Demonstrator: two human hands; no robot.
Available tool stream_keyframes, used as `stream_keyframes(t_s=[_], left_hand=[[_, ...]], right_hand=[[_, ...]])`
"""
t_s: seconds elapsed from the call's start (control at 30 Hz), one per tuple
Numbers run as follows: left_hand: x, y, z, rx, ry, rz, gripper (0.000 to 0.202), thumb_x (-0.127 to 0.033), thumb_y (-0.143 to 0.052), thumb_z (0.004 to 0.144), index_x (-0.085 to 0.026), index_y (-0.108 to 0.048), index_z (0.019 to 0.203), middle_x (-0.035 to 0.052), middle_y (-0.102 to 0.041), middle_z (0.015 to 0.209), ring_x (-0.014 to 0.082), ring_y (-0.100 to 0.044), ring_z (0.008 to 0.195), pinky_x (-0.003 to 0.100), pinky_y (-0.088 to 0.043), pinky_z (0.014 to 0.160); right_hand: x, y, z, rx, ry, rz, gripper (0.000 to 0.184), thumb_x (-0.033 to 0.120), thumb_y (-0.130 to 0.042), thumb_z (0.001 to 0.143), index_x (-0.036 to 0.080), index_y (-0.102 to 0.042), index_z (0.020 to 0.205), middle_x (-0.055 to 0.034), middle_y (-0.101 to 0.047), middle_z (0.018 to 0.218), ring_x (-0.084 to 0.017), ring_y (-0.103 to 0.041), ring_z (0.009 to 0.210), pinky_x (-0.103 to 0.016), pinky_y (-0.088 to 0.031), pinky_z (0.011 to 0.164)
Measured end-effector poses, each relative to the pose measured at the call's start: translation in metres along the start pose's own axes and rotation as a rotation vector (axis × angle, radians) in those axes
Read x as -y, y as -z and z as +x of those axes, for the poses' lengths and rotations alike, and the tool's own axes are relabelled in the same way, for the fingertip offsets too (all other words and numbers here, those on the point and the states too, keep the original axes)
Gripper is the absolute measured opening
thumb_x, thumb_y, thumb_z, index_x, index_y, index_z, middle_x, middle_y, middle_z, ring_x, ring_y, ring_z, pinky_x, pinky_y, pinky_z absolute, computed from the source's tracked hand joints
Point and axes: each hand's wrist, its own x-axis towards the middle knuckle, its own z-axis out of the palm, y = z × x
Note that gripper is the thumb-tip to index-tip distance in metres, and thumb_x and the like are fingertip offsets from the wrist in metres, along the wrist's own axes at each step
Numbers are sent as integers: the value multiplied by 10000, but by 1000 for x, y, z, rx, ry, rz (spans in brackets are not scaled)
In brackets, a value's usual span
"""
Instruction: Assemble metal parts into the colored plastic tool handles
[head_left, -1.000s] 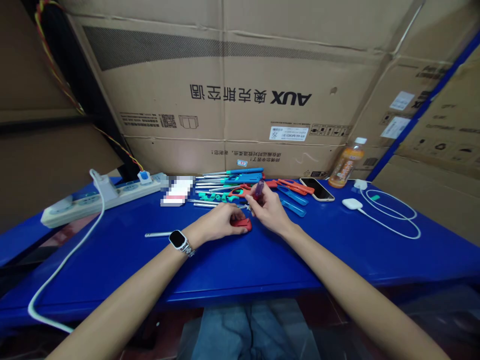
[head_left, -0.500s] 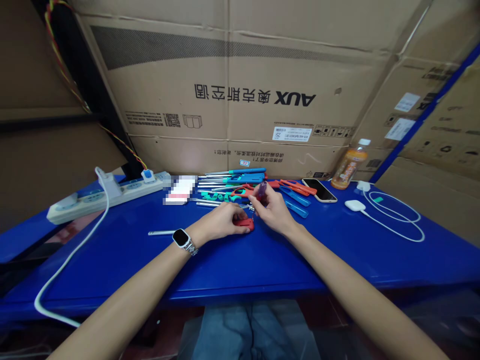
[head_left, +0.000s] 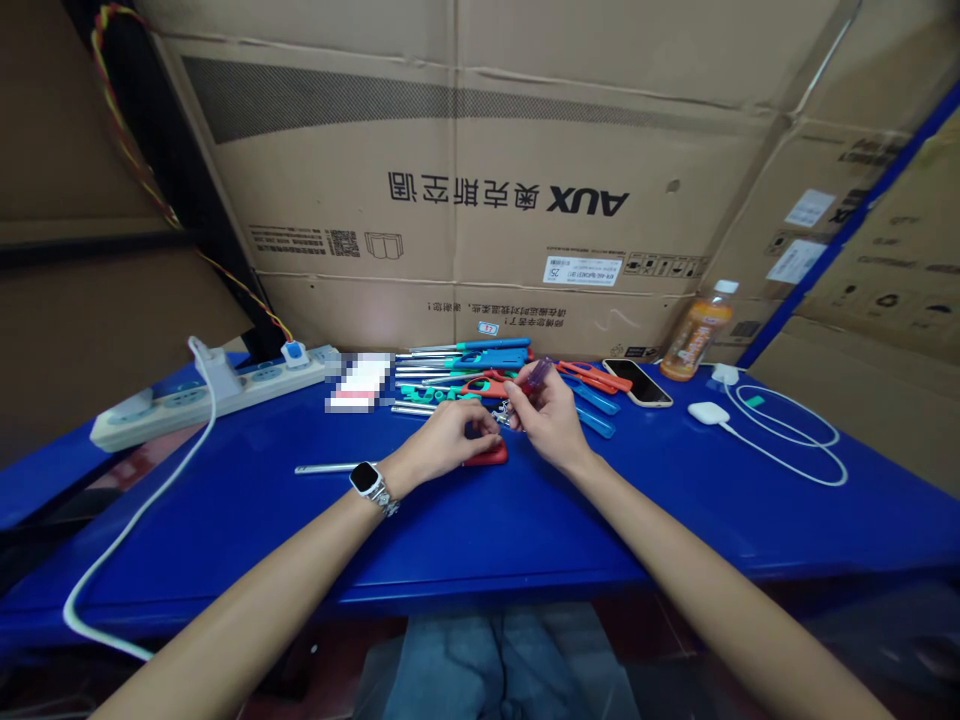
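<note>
Blue tabletop (head_left: 480,535) underlies curled left hand (head_left: 450,438) beside right hand (head_left: 553,422).

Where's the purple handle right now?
In the head view, right of centre: the purple handle is in the right hand, left of the phone.

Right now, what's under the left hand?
Part of a red handle sticks out from under the left hand; a silver rod shows left of the watch. Whether they join underneath is covered.
</note>
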Motion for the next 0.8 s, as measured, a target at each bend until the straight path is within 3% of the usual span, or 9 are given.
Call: stream_keyframes(t_s=[0.33, 0.8], left_hand=[[0, -2, -1, 8, 35, -57, 170, -274, -634, 839, -154, -691, 732, 29, -690, 738, 148, -613, 649, 252, -449, 637], [-4, -6, -1, -63, -9, 2, 161, -224, -653, 809, -158, -645, 662, 23, -636, 739, 156, -573, 691, 267, -427, 647]], right_hand=[[-1, 0, -1, 19, 6, -28, 281, 446, -628, 876, 231, -449, 905, 67, -535, 612, -100, -540, 447, -225, -444, 448], [8, 0, 0, 92, 39, -164, 236, 425, -595, 883, 212, -491, 884, 40, -527, 633, -115, -514, 498, -255, -447, 507]])
